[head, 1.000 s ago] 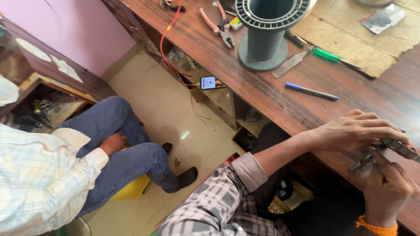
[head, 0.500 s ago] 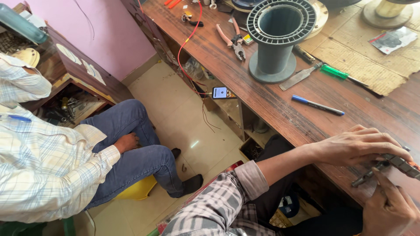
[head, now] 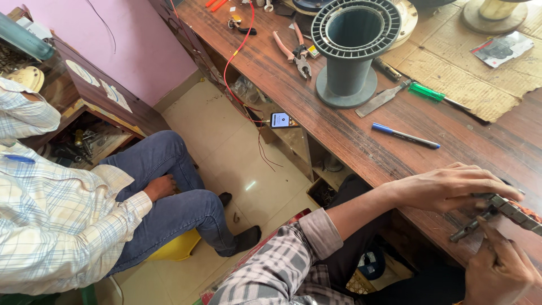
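Observation:
My left hand [head: 451,186] reaches over the wooden workbench [head: 339,130] with its fingers closed over one end of a flat metal part [head: 511,210] at the right edge. My right hand [head: 499,271] comes up from below, thumb raised beside a small dark tool [head: 468,229] that lies under that part. How far the metal part runs to the right is cut off by the frame.
On the bench lie a blue pen [head: 405,135], a green-handled screwdriver [head: 435,95], a flat blade [head: 381,99], pink-handled pliers [head: 293,51], a grey plastic spool [head: 350,51] and brown cardboard [head: 451,68]. Another person in a checked shirt [head: 62,226] sits at the left.
The view has tilted, so the bench and the seated person sit lower and further right in frame. Both hands stay on the metal part, shifted only slightly.

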